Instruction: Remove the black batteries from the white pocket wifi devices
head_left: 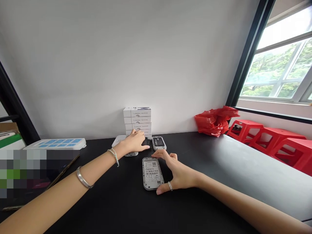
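A pale plastic device casing (153,174) lies on the black table, its inner side up with a printed label and barcodes. My right hand (174,172) spans its right side, fingers at the far edge and thumb at the near corner. Farther off, my left hand (135,141) reaches over dark flat pieces (146,142), thumb apart from the fingers; its fingertips are partly hidden. Under and beside that hand are pale casings (119,139), largely covered. To the right lies another casing (159,143) with a black battery in it.
Stacked white boxes (141,119) stand against the wall. A white organizer with blue labels (59,143) and a blurred-out dark device (48,178) lie on the left. A crumpled red plastic bag (214,122) sits at the back right, with red stools (278,138) beyond the table edge.
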Tool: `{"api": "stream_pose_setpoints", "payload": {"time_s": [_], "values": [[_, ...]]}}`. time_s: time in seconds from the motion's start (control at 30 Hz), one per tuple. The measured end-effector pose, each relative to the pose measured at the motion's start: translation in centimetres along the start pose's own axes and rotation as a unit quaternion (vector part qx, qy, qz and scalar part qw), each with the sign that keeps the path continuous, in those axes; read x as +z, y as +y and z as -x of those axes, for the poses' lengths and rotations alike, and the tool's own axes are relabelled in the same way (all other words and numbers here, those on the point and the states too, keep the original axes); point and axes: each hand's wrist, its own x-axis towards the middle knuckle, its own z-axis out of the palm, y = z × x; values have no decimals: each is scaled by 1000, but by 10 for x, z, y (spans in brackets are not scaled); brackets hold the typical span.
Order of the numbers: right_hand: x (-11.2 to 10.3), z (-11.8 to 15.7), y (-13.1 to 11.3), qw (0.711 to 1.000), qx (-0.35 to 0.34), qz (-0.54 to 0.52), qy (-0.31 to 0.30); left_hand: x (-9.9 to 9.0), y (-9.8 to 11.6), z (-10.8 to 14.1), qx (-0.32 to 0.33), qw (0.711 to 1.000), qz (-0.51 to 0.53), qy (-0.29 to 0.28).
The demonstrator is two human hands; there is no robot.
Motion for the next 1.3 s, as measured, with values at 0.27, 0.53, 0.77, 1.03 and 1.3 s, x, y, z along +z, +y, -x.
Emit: {"api": "stream_pose_setpoints", "payload": {"time_s": [0.27, 0.53, 0.77, 1.03, 1.3], "values": [[0, -1, 0, 1000, -23, 5, 9, 2, -21, -16, -19, 995, 38, -86], [1, -2, 2, 998, -48, 12, 23, 7, -34, -22, 15, 994, 72, -84], [1, -2, 2, 998, -58, 6, 24, 9, -17, -13, 5, 996, 92, -15], [6, -3, 9, 997, -56, -19, 45, -20, 30, 39, -36, 995, 96, -6], [6, -2, 8, 997, -55, -25, 42, -13, 44, 66, -25, 978, 199, -59]]}}
